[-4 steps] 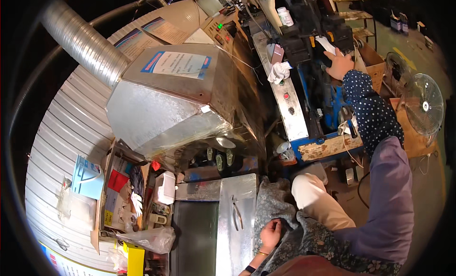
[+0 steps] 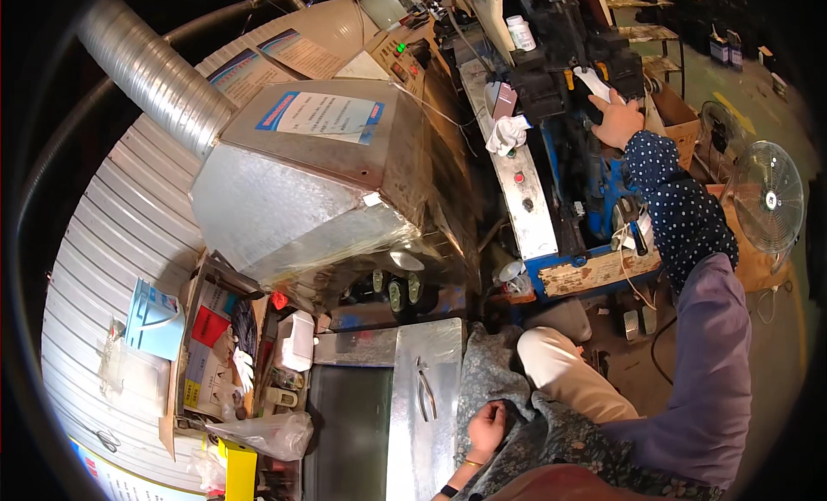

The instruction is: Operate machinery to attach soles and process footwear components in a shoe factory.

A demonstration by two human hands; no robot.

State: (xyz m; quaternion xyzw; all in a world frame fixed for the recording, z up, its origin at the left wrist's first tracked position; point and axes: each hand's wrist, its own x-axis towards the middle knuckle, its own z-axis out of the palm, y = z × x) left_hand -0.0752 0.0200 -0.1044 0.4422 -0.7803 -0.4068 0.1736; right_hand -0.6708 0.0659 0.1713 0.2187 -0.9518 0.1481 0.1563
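Observation:
My right hand [image 2: 618,120], in a dark polka-dot oversleeve [image 2: 685,204], reaches to the machine [image 2: 551,92] at the upper right. Its fingers are apart, the thumb out to the side, and the fingertips are at the near end of a long white piece [image 2: 593,83] on the machine. Whether they press on it I cannot tell. My left hand [image 2: 488,428] lies with curled fingers on my floral apron [image 2: 495,376]; anything inside them is hidden. Beside it, a pair of pliers [image 2: 425,389] lies on the metal ledge [image 2: 405,458].
A metal hood [image 2: 301,191] with a ribbed duct [image 2: 151,70] fills the left. A crumpled white cloth [image 2: 506,135], a phone-like slab [image 2: 501,100] and a white bottle [image 2: 520,33] are on the machine. A fan [image 2: 769,198] stands right. Pedals [image 2: 639,322] are on the floor.

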